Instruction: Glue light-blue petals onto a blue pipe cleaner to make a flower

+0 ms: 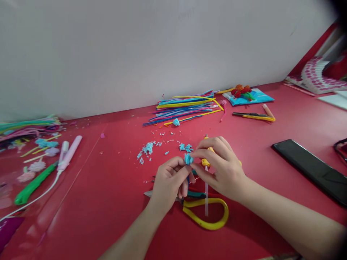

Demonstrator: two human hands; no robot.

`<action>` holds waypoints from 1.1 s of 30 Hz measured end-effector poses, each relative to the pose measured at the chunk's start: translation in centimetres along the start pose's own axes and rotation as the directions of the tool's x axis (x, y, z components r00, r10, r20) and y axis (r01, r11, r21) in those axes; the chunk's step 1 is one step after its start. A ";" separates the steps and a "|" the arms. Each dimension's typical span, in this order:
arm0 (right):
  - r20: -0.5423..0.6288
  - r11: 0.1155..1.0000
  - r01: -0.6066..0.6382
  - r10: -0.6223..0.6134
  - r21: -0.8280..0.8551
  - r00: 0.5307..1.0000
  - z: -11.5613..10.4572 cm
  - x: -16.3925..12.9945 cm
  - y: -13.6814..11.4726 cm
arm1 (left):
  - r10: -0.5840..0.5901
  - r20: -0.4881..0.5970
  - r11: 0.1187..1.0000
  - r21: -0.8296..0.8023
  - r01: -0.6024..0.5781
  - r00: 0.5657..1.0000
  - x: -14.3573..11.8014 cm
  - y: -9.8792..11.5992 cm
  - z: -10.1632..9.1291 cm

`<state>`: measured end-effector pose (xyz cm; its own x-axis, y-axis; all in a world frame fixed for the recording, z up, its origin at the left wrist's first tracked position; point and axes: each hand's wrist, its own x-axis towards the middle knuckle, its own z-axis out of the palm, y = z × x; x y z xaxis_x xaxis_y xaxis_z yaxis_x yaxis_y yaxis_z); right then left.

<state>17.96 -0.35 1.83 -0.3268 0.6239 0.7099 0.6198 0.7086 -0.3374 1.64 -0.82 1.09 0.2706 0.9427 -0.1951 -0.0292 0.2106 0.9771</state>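
My left hand (173, 177) is closed, its thumb and forefinger pinching a small light-blue fuzzy flower (188, 159) with a dark blue stem below. On the flower's right side, the thumb and fingertips of my right hand (222, 168) close in and touch it. Under my hands lie scissors with a yellow handle loop (208, 228) and a tool with a teal grip (196, 195), both partly covered. What looks like a yellow glue gun (206, 163) with a clear glue stick (206, 202) is half hidden by my right hand. Short blue pieces (185, 147) lie just beyond.
Blue fluff (148, 148) is scattered left of centre. Pipe cleaners (187, 106) lie along the wall. At left are a green-handled cutter (35, 184) and a pink corded straightener (71, 153). A phone (311, 168), a blue packet (262, 96) and yellow-handled tweezers-like tool (257, 116) are at right.
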 end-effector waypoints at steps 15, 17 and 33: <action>0.018 0.996 0.014 -0.012 -0.090 1.000 0.2 -0.3 0.0 | 0.032 -0.010 0.999 0.021 -0.032 0.999 -0.1 -0.1 0.1; 0.020 0.996 0.012 -0.011 -0.089 1.000 0.2 -0.3 0.0 | 0.038 -0.018 0.998 0.041 -0.037 0.999 -0.1 -0.1 0.1; 0.021 1.000 -0.012 0.013 -0.010 1.000 0.2 -0.3 -0.2 | 0.065 -0.109 0.987 0.154 -0.048 0.992 -0.5 0.2 0.4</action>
<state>17.76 -0.56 1.55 -0.3335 0.6395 0.6927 0.6311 0.6973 -0.3398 1.92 -1.39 1.42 0.1619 0.9770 -0.1390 0.1068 0.1227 0.9867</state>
